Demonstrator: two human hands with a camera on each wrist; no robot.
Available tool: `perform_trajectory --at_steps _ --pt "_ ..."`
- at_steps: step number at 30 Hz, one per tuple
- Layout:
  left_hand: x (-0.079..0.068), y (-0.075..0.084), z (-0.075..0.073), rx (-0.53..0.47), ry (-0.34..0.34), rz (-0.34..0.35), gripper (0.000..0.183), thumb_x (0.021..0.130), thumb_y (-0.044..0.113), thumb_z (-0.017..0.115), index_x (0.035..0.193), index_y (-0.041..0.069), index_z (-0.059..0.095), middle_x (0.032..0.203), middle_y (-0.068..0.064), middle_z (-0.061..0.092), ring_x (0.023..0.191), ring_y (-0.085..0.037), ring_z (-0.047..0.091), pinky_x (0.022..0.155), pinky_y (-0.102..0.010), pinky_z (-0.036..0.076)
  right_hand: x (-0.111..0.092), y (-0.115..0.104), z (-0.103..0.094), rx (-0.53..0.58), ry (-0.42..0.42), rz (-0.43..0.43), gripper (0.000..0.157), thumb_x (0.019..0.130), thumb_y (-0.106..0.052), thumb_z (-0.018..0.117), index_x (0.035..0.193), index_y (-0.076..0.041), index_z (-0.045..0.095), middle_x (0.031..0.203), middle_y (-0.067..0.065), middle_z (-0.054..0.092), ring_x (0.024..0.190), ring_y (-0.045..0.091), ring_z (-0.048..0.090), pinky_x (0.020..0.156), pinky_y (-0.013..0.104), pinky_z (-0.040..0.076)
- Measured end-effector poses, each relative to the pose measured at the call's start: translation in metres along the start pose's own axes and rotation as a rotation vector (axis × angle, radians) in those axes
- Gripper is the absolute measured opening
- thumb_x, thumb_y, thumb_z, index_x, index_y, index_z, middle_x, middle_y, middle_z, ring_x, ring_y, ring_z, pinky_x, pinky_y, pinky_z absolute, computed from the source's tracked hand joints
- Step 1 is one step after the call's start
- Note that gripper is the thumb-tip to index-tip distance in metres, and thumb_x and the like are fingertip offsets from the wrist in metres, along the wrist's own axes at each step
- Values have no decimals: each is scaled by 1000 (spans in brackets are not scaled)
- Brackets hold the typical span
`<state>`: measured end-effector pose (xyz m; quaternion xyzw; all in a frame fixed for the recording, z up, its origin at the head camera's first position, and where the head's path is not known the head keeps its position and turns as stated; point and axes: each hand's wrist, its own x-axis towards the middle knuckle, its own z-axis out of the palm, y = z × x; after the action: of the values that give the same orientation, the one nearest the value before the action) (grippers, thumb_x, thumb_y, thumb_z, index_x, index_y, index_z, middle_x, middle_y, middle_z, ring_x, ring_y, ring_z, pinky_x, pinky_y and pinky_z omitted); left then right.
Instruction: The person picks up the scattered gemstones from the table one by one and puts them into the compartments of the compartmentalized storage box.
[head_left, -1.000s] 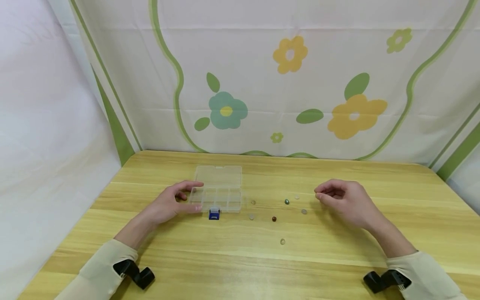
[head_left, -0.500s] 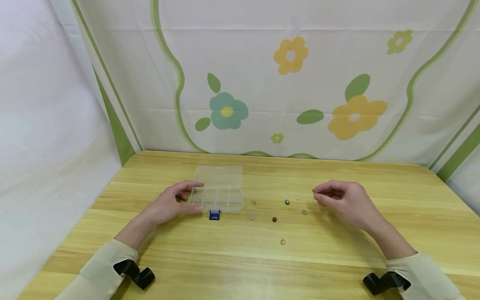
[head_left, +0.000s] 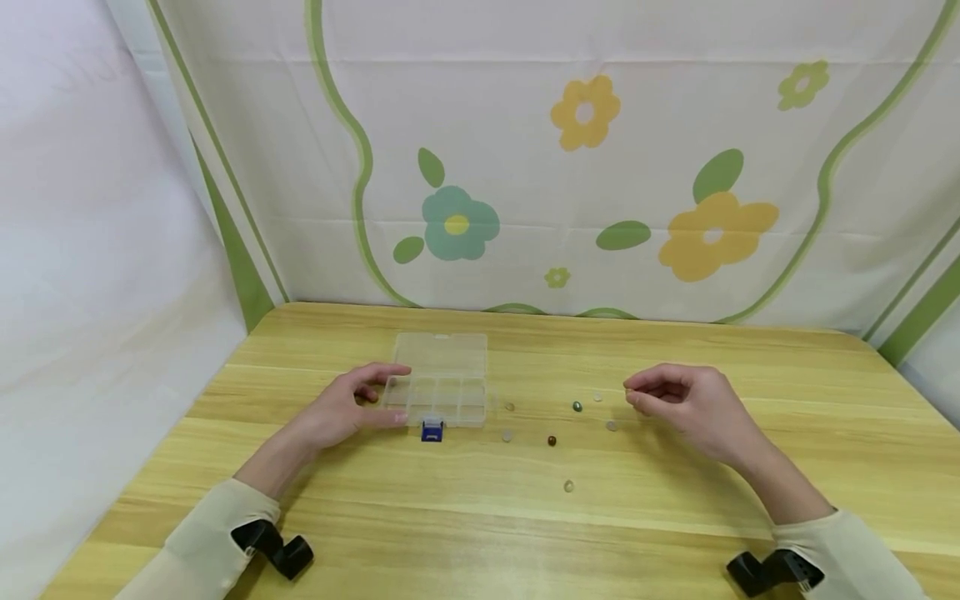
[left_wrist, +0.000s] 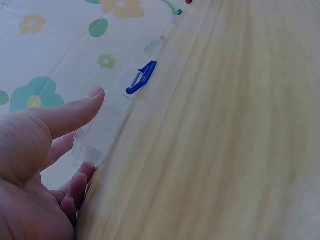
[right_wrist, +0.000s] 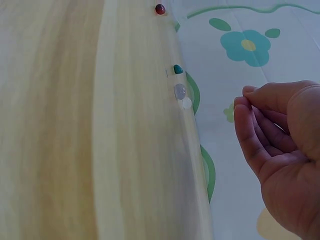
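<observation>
In the head view, a clear plastic compartment box (head_left: 471, 400) lies with its lid (head_left: 450, 354) folded back and a blue latch (head_left: 432, 431) at its front. My left hand (head_left: 337, 408) holds the box's left end, thumb along the front and index finger at the back. My right hand (head_left: 693, 408) is raised above the table's right side, thumb and index fingertips pinched on a tiny orange-brown stone (head_left: 628, 392), mostly hidden. Between the hands lie a green stone (head_left: 577, 407), a dark red stone (head_left: 552, 441) and several pale stones, one a pale yellowish stone (head_left: 568, 486) nearer the front.
A wooden table (head_left: 450, 533) carries everything. Behind it hangs a white cloth (head_left: 517, 150) printed with flowers, meeting the table's back edge. A pale grey stone (head_left: 611, 425) lies just left of and below the right hand.
The right hand has shifted very slightly left, its fingertips still together. The left hand stays at the box, and the stones on the table keep their places.
</observation>
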<state>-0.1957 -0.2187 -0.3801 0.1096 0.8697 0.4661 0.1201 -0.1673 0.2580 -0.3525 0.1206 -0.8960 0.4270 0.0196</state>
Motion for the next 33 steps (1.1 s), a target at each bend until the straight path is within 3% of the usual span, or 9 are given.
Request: perform_trajectory --at_steps 15,21,33 --pt "0 -1 0 -3 -1 16 68 90 33 86 151 23 58 148 -14 53 116 -30 45 93 -40 39 12 -18 14 33 30 -11 22 98 -21 78 113 -4 78 103 16 80 86 16 77 75 29 62" --pt "1 -1 1 -6 -3 12 68 90 34 87 151 24 58 150 -14 53 116 -30 45 92 -40 39 20 -24 24 81 33 -38 22 97 -16 79 112 0 78 103 21 79 86 21 78 76 32 63" --pt "-2 -1 1 -16 2 5 69 90 35 86 152 25 58 151 -14 52 117 -30 45 92 -40 39 39 -46 50 140 4 -80 21 98 -17 78 111 -1 78 103 20 79 89 26 77 77 33 63"
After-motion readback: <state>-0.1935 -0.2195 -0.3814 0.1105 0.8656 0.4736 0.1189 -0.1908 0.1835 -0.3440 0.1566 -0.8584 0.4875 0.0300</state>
